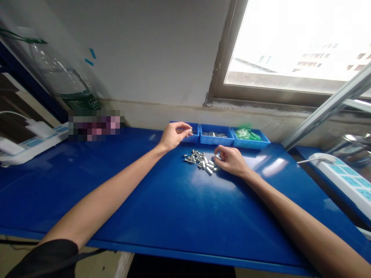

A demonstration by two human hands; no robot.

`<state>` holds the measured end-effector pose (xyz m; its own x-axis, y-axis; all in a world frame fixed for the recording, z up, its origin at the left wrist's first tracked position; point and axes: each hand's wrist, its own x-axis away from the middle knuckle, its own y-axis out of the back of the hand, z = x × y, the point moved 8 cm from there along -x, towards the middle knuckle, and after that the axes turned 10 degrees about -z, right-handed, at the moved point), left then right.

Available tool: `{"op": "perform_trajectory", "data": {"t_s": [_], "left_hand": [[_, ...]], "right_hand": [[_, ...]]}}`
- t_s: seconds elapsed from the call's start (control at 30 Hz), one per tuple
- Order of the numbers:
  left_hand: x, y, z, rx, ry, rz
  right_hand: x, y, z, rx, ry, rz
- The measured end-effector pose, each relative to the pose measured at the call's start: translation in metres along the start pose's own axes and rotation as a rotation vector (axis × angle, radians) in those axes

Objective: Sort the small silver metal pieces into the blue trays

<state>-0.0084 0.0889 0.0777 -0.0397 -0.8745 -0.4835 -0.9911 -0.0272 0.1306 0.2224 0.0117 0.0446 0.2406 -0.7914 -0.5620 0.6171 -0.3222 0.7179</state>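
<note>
Head view: left hand [173,136], thumb and fingertips pinched narrow on a small metal piece [190,131], its exact type too small to tell, beside the left blue bin [196,137]. Right hand [232,160], fingers curled close to the tabletop at the edge of the short metal bars [209,170]; whether it grips one, cannot tell. Between the two grips: a loose pile of metal screws [194,157], nearer the left, adjoining the bars, nearer the right. Beyond the right grip: middle blue bin [218,141] with metal pieces, and right blue bin [252,144] with green plastic bag [247,134]. Under both: blue tabletop [162,208].
</note>
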Motion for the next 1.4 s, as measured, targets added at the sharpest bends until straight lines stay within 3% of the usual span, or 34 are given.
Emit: {"op": "perform_trajectory", "data": {"t_s": [0.1,0.2,0.43,0.6,0.7,1.03,1.4], "left_hand": [[-0.005,0.009,0.006,0.043,0.013,-0.099],[-0.005,0.009,0.007,0.025,0.001,-0.081],[0.016,-0.022,-0.007,-0.202,-0.136,0.277],[0.029,-0.031,0.004,-0.353,-0.215,0.414],[0.032,-0.031,0.016,-0.353,-0.201,0.461],[0.030,-0.026,0.022,-0.361,-0.176,0.420],[0.030,-0.026,0.032,-0.293,-0.111,0.428]], "right_hand": [[0.000,-0.003,0.002,-0.050,0.032,0.024],[-0.001,-0.002,0.003,-0.096,0.057,0.000],[-0.003,0.001,-0.011,-0.260,-0.044,-0.098],[-0.001,-0.004,-0.032,-0.604,-0.317,-0.091],[0.000,-0.004,-0.043,-0.668,-0.430,-0.102],[-0.006,0.006,-0.048,-1.005,-0.429,-0.246],[-0.004,0.003,-0.043,-0.881,-0.397,-0.177]]}}
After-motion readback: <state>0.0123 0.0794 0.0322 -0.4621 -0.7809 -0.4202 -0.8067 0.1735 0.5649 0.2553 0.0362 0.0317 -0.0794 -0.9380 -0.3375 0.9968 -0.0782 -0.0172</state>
